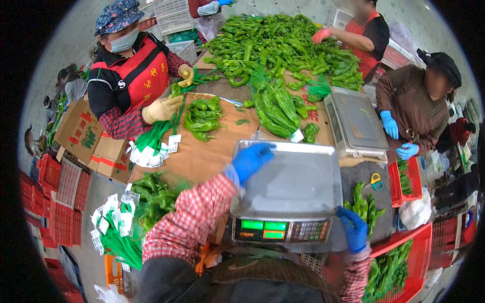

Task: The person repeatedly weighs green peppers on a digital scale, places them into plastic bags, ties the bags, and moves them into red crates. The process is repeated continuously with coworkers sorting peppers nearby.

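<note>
My left hand (252, 161), in a blue glove, hovers over the left part of a steel-topped digital scale (291, 178), blurred at the fingers; whether it holds anything is unclear. Beside the scale's lower right corner is my right hand (354, 229), also blue-gloved, with its fingers partly hidden. No peppers lie on the scale's plate. Just beyond it rests a netted bundle of long green peppers (276, 110) with a white tag. Green peppers in netting (155, 193) lie by my left sleeve, near tagged green mesh bags (121, 227).
A large pepper heap (280, 45) covers the table's far side. A second scale (356, 117) stands at right, with scissors (376, 181) nearer me. A co-worker's gloved hand (163, 109) is at left beside more tagged bags (155, 147). A red crate (420, 257) holds peppers.
</note>
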A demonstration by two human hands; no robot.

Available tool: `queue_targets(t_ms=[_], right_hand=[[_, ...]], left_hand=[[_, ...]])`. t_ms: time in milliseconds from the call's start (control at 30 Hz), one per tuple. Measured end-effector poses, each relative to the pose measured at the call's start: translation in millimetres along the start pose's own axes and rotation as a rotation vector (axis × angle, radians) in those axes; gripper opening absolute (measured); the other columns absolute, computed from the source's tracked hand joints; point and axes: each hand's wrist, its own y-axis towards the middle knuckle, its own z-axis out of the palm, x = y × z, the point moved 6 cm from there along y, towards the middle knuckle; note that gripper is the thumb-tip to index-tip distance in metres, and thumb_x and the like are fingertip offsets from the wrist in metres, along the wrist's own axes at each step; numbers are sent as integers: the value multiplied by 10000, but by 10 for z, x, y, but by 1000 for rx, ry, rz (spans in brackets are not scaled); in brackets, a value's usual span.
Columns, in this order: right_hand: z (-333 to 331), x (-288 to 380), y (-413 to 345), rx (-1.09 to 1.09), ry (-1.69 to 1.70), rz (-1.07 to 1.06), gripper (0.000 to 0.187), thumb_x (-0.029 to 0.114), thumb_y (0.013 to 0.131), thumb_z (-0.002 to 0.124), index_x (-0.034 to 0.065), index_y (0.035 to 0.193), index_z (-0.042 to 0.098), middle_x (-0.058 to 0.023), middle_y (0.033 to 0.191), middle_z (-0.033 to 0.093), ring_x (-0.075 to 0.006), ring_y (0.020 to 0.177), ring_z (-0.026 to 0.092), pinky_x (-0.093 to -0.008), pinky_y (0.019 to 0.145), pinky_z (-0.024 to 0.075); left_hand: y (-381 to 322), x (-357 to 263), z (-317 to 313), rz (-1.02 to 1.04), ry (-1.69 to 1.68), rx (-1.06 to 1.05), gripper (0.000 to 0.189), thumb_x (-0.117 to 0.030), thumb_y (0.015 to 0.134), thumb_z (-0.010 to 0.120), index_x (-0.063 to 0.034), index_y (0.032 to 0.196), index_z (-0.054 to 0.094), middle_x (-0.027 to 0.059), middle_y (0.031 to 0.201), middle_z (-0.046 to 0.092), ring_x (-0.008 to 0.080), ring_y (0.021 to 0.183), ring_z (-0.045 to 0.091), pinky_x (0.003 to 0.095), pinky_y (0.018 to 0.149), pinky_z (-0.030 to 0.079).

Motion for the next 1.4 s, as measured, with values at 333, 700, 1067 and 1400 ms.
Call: queue_targets(t_ms=[333,700,1067,1400], right_hand=[[1072,568,405,375,-6,50,233,79,765,523,55,990,580,-126,988,575,-267,936,541,-328,816,418],[983,486,135,310,-142,-186,255,80,744,553,56,998,568,-139,910,583,-286,888,552,-348,758,441],[1024,781,-284,383,-250,-403,298,146,739,571,113,1035,549,-116,752,567,-271,648,543,-354,580,439],[-53,1046,-460,337,263,-177,332,250,742,523,-43,882,587,-148,836,603,-241,728,576,-317,669,446]], left_hand=[[2035,1720,-259,-473,-297,-640,956,-323,553,742,-39,1288,202,183,1158,448,283,1008,477,367,849,389],[2153,-930,-883,181,-5,51,695,-178,582,719,-42,1184,400,127,1051,537,205,906,533,291,805,425],[876,-1188,755,440,907,882,648,-85,585,645,-207,1188,443,98,1083,532,237,951,520,346,812,419],[136,-809,-399,216,204,172,340,-143,826,498,-73,1156,459,68,1005,565,136,907,529,260,799,423]])
